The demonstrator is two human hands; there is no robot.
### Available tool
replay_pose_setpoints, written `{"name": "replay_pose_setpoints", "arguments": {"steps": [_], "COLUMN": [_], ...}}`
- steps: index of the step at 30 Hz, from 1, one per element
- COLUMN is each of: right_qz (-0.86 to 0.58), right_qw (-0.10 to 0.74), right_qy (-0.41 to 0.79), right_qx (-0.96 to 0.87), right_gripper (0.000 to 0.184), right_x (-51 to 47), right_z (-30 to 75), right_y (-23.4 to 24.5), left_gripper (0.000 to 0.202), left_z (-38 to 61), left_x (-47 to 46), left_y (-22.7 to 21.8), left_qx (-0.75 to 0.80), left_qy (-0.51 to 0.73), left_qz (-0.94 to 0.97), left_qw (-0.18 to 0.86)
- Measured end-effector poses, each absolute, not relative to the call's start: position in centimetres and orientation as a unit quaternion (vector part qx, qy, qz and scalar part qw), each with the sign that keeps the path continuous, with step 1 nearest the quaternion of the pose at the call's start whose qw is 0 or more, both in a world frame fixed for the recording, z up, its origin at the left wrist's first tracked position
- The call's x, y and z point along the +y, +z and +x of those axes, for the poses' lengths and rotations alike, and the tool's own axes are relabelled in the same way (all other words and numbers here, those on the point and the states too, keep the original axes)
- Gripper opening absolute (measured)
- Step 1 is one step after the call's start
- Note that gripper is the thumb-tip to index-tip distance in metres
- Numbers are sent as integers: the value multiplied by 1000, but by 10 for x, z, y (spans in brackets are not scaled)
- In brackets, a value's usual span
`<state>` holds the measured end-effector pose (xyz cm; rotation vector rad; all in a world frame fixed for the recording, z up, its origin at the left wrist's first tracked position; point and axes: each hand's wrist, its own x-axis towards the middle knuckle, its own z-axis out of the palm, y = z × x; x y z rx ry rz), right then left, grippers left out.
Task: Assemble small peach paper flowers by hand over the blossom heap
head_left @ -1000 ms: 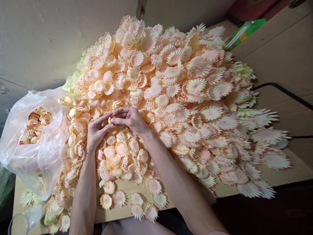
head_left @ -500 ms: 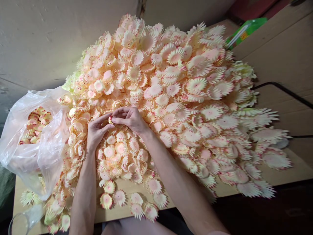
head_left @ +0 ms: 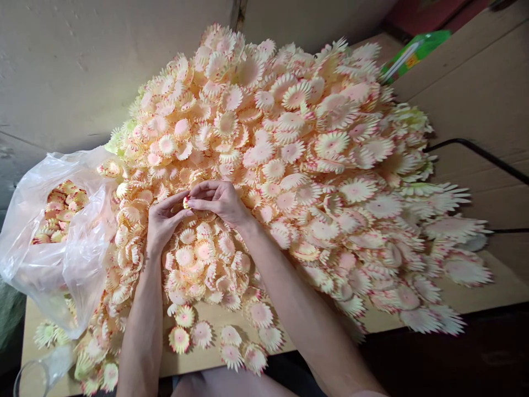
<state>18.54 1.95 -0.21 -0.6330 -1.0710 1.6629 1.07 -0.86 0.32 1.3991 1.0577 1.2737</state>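
Observation:
Between my fingertips is a small, yellowish artificial flower piece [head_left: 185,202] with red-tipped petals, curled up. My left hand [head_left: 165,219] pinches it from the left, thumb and fingers closed on it. From the right, my right hand [head_left: 219,201] grips the same piece with thumb and fingers bent together. Both hands hover over a big heap of flat, cream artificial flowers [head_left: 289,149] with pink centres and red tips. Below my hands lies a smaller cluster of the same flowers [head_left: 202,253], with several loose ones near the table's front edge.
A clear plastic bag [head_left: 86,275] at the left holds curled flower pieces [head_left: 66,207]. A transparent cup [head_left: 43,369] lies at the table's [head_left: 165,364] front left corner. Cardboard [head_left: 467,94] stands at the right, with a black bar [head_left: 487,156] before it and a green packet [head_left: 417,55] behind.

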Motion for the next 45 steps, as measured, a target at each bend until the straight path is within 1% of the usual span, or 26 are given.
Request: {"name": "replay_pose_setpoints", "arguments": {"steps": [12, 15, 19, 24, 32, 39, 45], "right_qz": [-289, -299, -299, -311, -292, -305, -298], "right_qw": [519, 520, 531, 548, 534, 531, 535], "right_qy": [673, 675, 667, 651, 681, 675, 661], "right_qx": [-441, -430, -428, -423, -406, -411, -433], "right_gripper": [33, 34, 31, 29, 34, 35, 34], "right_x": [20, 20, 21, 21, 20, 20, 20], "right_z": [185, 183, 180, 179, 182, 180, 180], "right_y": [-2, 0, 1, 3, 3, 4, 1], "left_gripper": [52, 45, 36, 33, 38, 27, 26], "left_z": [13, 12, 11, 13, 11, 11, 12], "left_x": [-10, -10, -10, -10, -9, -8, -7], "left_y": [6, 7, 7, 7, 9, 7, 4], "left_qx": [435, 432, 416, 401, 392, 432, 433], "left_qy": [522, 523, 547, 569, 524, 558, 566], "left_qz": [562, 577, 572, 545, 583, 548, 519], "left_qw": [472, 455, 448, 468, 482, 449, 473]}}
